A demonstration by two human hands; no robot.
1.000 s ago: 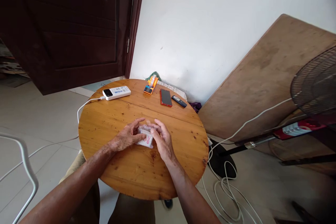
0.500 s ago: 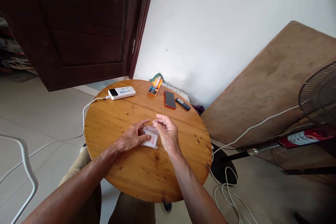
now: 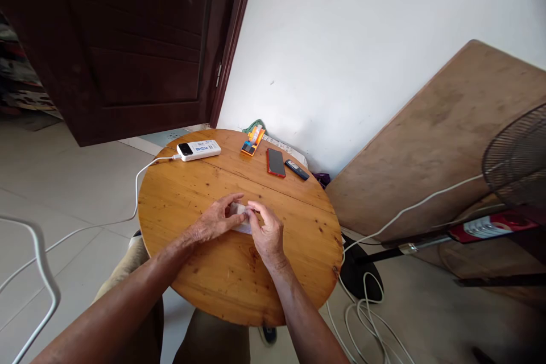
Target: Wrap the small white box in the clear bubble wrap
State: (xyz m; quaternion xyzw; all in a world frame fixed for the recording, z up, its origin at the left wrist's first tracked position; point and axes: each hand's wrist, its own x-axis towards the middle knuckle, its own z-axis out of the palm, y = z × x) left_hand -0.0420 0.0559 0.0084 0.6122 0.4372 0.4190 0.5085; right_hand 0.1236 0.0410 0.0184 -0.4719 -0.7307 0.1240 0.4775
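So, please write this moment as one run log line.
left hand: on small packet | right hand: pinching packet | surface: round wooden table

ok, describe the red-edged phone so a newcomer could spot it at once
Start at the round wooden table and look to its far edge by the white wall. The phone lies flat between an orange packet and a small dark remote. It alone has a black face rimmed in red.

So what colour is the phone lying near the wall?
The phone has a black screen with a red edge, seen best in the head view, on the round wooden table.
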